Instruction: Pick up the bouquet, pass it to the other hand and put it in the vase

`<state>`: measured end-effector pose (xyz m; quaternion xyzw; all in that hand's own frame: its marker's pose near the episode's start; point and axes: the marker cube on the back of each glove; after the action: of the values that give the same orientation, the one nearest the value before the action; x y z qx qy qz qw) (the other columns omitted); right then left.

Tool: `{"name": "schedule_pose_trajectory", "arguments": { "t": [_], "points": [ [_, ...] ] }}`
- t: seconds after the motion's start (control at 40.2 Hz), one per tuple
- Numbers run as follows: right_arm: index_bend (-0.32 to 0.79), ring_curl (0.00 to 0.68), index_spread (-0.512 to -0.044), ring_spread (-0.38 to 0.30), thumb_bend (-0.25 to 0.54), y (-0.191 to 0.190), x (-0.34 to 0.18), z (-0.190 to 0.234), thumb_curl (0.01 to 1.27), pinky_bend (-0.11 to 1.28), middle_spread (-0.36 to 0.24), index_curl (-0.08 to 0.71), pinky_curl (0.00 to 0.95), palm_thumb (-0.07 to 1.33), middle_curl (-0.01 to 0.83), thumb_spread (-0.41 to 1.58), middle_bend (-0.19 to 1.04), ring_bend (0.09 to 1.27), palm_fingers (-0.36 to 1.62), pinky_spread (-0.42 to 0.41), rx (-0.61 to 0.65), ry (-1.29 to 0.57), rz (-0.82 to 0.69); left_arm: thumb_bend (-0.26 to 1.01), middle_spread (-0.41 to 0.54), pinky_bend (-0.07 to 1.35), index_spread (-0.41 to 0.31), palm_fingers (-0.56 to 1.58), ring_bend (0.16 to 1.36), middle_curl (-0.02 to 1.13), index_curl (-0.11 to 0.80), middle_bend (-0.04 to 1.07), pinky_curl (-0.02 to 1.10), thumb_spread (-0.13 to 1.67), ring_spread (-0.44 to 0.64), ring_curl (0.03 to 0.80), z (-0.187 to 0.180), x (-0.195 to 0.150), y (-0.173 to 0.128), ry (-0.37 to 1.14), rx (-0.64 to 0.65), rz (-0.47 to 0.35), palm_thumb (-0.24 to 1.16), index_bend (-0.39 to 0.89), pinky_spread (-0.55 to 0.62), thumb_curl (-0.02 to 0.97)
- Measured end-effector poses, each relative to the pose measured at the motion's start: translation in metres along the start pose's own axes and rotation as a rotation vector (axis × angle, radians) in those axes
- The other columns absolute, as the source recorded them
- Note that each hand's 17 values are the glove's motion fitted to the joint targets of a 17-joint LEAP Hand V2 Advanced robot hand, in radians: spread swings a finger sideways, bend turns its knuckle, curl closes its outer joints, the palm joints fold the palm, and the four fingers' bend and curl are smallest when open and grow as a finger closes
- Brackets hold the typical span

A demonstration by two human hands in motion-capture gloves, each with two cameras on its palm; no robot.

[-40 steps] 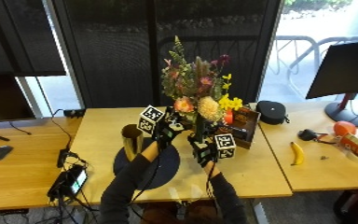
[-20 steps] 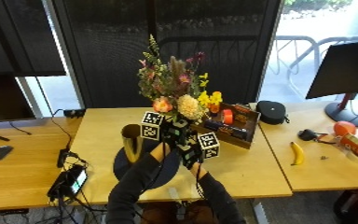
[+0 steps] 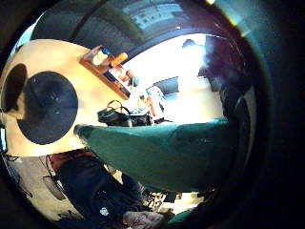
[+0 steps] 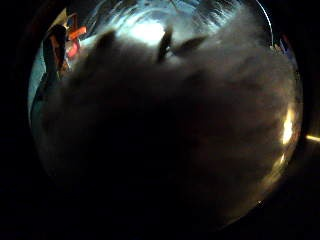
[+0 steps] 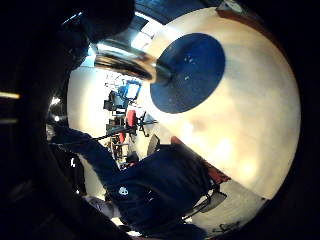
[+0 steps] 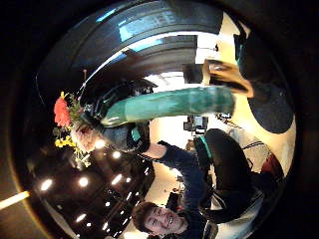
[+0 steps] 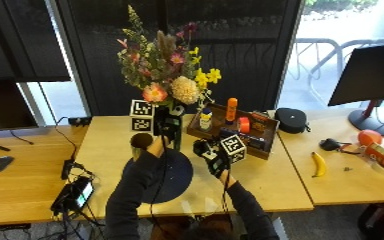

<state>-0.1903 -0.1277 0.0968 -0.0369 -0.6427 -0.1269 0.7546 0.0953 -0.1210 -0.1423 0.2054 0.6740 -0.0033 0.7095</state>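
While the left hand now clasps the bouquet alone (moved toward the vase), right hand released, fingers apart.

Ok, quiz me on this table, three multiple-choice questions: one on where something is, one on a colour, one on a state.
1. Where does the banana lie?
A. In the wooden tray
B. On the bare table, to the person's right of the tray
C. On the dark round mat

2. What colour is the tall bottle standing in the tray?
A. Blue
B. Green
C. Orange

3. Who holds the bouquet?
A. The left hand alone
B. The right hand alone
C. Nobody; it lies on the table

Answers:
1 B: the banana lies on plain wood, apart from the wooden tray.
2 C: the tall bottle is orange in the outside view.
3 A: the left hand grips the stems of the bouquet, while the right hand is apart from it and holds nothing.
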Motion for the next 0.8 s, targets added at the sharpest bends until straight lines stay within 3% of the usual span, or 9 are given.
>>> {"name": "schedule_pose_trajectory", "arguments": {
  "t": [0.199, 0.398, 0.547, 0.796],
  "points": [
    [0.17, 0.432, -0.289, -0.213, -0.027, -0.001, -0.017, -0.041, 0.38, 0.21, -0.209, 0.492, 0.380, 0.80, 0.536, 1.02, 0.27, 0.32, 0.82, -0.016, 0.111, 0.060, -0.024, -0.02, -0.256, 0.37, -0.300, 1.22, 0.71, 0.57, 0.537, 0.58, 0.48, 0.95, -0.30, 0.471, -0.036, 0.032, -0.015, -0.003, 0.103, 0.027, 0.81, 0.45, -0.28, 0.460],
    [0.15, 0.415, -0.293, -0.197, -0.025, -0.001, -0.026, -0.056, 0.38, 0.19, -0.197, 0.469, 0.365, 0.79, 0.511, 1.04, 0.23, 0.26, 0.81, 0.020, 0.161, 0.134, -0.051, -0.02, -0.266, 0.37, -0.305, 1.21, 0.72, 0.59, 0.566, 0.58, 0.49, 0.95, -0.30, 0.485, -0.062, 0.040, -0.032, -0.012, 0.166, 0.005, 0.81, 0.42, -0.29, 0.466],
    [0.10, 0.419, -0.303, -0.165, -0.031, -0.007, -0.025, -0.067, 0.38, 0.24, -0.156, 0.432, 0.387, 0.76, 0.468, 1.05, 0.14, 0.25, 0.60, 0.055, 0.189, 0.131, -0.042, -0.02, -0.270, 0.38, -0.309, 1.21, 0.72, 0.60, 0.586, 0.57, 0.51, 0.95, -0.30, 0.490, -0.082, 0.041, -0.043, -0.019, 0.204, -0.009, 0.81, 0.41, -0.30, 0.469],
    [0.08, 0.397, -0.326, -0.100, -0.029, -0.017, -0.020, -0.087, 0.37, 0.29, -0.113, 0.344, 0.384, 0.72, 0.420, 1.07, 0.17, 0.26, 0.41, 0.097, 0.273, 0.087, 0.003, -0.02, -0.267, 0.38, -0.313, 1.21, 0.71, 0.61, 0.618, 0.56, 0.52, 0.95, -0.30, 0.497, -0.102, 0.027, -0.058, -0.047, 0.236, -0.029, 0.81, 0.39, -0.30, 0.473]
  ]
}}
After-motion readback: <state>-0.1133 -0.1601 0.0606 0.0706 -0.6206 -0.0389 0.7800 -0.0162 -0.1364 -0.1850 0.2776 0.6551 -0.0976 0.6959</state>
